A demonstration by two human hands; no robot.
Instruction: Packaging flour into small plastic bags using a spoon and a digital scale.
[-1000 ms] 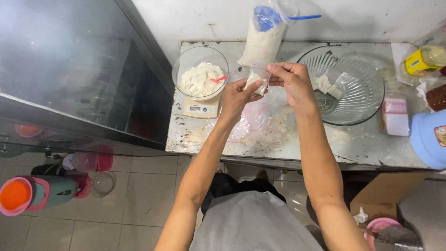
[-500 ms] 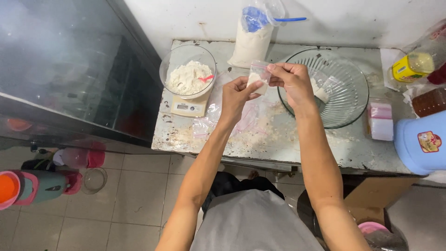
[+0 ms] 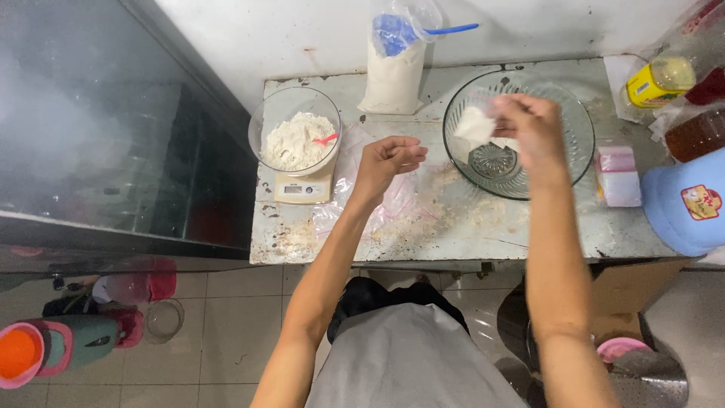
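My right hand (image 3: 529, 128) holds a small clear bag of white powder (image 3: 476, 123) over the large glass bowl (image 3: 563, 162) on the worn table. My left hand (image 3: 387, 160) hovers loosely curled and holding nothing, above a pile of clear plastic bags (image 3: 355, 204). To its left a smaller glass bowl of flour (image 3: 296, 136) with a pink spoon (image 3: 325, 140) rests on a white kitchen scale (image 3: 302, 189).
A big bag of white powder with a blue scoop (image 3: 393, 68) stands against the wall. A pink-white packet (image 3: 618, 174), yellow-capped bottle (image 3: 661, 79) and blue jug (image 3: 687, 200) sit at the right. Flasks and a glass (image 3: 162, 317) stand on the floor at the left.
Both hands held the small bag together over the table's middle. Now my right hand has carried it right, over the large bowl, and my left hand has let go.
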